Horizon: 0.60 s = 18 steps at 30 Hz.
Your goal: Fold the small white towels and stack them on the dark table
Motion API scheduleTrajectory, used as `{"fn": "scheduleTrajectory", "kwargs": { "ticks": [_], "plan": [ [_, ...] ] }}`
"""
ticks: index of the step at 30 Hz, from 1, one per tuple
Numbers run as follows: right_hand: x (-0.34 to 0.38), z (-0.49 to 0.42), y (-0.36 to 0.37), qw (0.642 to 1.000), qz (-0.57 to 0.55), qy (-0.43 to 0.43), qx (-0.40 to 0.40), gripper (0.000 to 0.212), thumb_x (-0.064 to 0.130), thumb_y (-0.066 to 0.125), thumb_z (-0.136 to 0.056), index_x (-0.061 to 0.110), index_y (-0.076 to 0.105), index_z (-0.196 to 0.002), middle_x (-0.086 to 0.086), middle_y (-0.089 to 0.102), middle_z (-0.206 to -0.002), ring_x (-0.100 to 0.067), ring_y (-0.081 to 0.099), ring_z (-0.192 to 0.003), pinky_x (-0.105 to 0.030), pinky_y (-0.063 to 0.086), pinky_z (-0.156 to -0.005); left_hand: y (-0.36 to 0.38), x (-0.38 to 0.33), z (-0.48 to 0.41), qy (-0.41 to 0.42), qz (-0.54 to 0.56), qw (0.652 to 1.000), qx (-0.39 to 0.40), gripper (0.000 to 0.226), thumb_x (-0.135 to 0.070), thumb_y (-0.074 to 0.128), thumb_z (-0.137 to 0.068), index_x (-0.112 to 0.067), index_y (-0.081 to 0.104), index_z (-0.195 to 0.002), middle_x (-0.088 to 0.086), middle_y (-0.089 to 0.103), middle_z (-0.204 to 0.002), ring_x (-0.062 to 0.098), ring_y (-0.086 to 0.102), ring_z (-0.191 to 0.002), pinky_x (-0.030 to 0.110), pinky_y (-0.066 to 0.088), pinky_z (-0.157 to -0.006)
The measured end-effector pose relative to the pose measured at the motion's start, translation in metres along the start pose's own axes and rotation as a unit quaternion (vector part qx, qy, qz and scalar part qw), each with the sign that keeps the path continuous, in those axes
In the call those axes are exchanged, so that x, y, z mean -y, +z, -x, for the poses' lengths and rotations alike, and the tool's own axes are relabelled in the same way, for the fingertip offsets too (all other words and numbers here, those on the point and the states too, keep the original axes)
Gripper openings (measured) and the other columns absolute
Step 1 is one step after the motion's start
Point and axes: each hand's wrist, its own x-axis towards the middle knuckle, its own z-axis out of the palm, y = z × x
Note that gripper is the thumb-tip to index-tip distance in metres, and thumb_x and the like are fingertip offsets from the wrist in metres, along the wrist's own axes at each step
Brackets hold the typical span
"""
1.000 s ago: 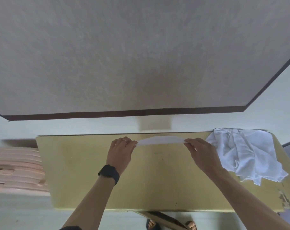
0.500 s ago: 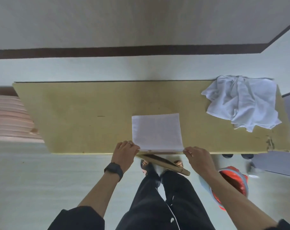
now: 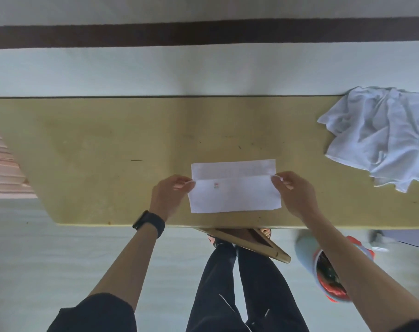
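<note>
A small white towel (image 3: 235,196) lies near the front edge of the yellowish table (image 3: 107,152), its near half doubled over toward the far edge, a small red mark on the upper layer. My left hand (image 3: 171,194) pinches the left corner of the folded flap. My right hand (image 3: 292,191) pinches the right corner. A strip of the lower layer shows beyond the flap. A crumpled pile of white towels (image 3: 381,135) rests at the table's far right.
A wall with a dark band (image 3: 203,34) runs behind the table. Pink slatted furniture (image 3: 2,168) stands at the left. A red and pale blue bucket (image 3: 328,271) sits on the floor at the right, a wooden table leg (image 3: 251,243) below the front edge.
The towel went from stretched in the air to flat on the table. Both hands have since lifted its near edge and carried it away from me, halving it.
</note>
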Motion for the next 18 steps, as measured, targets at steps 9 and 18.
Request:
{"fn": "scheduleTrajectory", "kwargs": {
  "ticks": [9,18],
  "plan": [
    [0.001,-0.052,0.022,0.993,-0.077,0.048,-0.076,0.01,0.034,0.061,-0.094,0.029,0.068,-0.098,0.02,0.064,-0.084,0.012,0.055,-0.078,-0.002,0.034,-0.061,0.022,-0.003,-0.055,0.02,0.001,0.998,-0.063,0.013,-0.045,0.071,-0.086,-0.04,0.074,-0.097,-0.018,0.073,-0.085,-0.002,0.067,-0.082,0.019,0.051,-0.075],
    [0.003,-0.054,0.025,0.991,-0.078,0.046,-0.099,0.01,0.032,0.063,-0.092,0.025,0.069,-0.097,0.013,0.067,-0.082,0.008,0.057,-0.075,0.0,0.037,-0.057,0.029,-0.001,-0.06,0.022,-0.058,0.994,-0.085,0.011,-0.048,0.067,-0.086,-0.045,0.073,-0.095,-0.019,0.07,-0.083,0.004,0.066,-0.081,0.032,0.056,-0.079]
  ]
}}
